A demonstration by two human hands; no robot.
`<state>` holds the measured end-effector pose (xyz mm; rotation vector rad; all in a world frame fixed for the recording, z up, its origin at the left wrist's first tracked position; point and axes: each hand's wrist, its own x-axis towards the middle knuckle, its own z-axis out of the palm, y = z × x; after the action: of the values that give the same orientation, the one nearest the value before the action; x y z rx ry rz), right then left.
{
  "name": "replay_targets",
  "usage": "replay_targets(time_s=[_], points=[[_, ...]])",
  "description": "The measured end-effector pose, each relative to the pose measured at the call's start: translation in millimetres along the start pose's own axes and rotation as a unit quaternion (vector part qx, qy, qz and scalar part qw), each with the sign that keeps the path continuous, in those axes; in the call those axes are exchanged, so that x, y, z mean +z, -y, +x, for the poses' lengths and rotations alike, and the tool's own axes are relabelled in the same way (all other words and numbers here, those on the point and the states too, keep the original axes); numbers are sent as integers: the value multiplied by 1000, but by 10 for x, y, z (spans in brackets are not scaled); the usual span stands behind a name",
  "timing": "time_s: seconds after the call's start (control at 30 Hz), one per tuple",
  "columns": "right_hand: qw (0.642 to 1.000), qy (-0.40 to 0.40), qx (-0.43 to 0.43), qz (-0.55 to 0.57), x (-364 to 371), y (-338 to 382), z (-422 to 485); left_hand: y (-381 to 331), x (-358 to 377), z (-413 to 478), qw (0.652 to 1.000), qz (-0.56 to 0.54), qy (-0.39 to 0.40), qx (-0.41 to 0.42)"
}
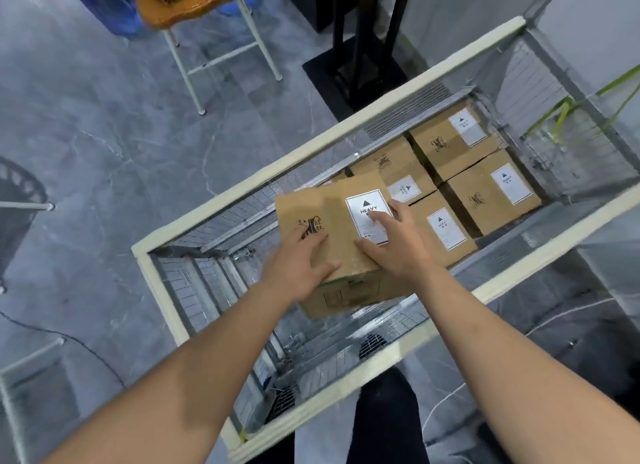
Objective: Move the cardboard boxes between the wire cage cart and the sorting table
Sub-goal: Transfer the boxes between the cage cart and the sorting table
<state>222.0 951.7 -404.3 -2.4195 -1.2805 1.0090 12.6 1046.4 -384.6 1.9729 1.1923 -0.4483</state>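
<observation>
One wire cart, grey floor, stool

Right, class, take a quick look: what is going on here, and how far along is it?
A person leans over the wire cage cart with both hands laid on top of a cardboard box marked HEAVY. The left hand rests near its front edge. The right hand lies across the white label. Several other boxes sit at the far end of the cart. No sorting table is in view.
</observation>
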Motion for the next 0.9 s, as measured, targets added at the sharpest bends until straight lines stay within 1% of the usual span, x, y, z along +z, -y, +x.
replay_targets(time_s=[0.13,0.2,0.37,0.47,0.6,0.73,0.9], points=[[996,54,-3,-65,244,-173,303,106,331,239,998,-20,14,-55],[994,75,1,-75,359,-336,360,108,525,331,996,-37,29,-72],[989,131,11,-72,487,-749,539,93,945,566,994,-73,46,-67],[986,145,1,-86,558,-899,703,110,1159,710,991,-96,48,-81],[984,155,-12,-87,670,-1106,900,120,1392,881,988,-125,45,-81],[983,149,-12,-106,843,-1247,968,189,1608,1033,988,-120,47,-87],[983,174,-12,-56,995,-1487,1085,245,1906,1149,980,-164,41,-103]])
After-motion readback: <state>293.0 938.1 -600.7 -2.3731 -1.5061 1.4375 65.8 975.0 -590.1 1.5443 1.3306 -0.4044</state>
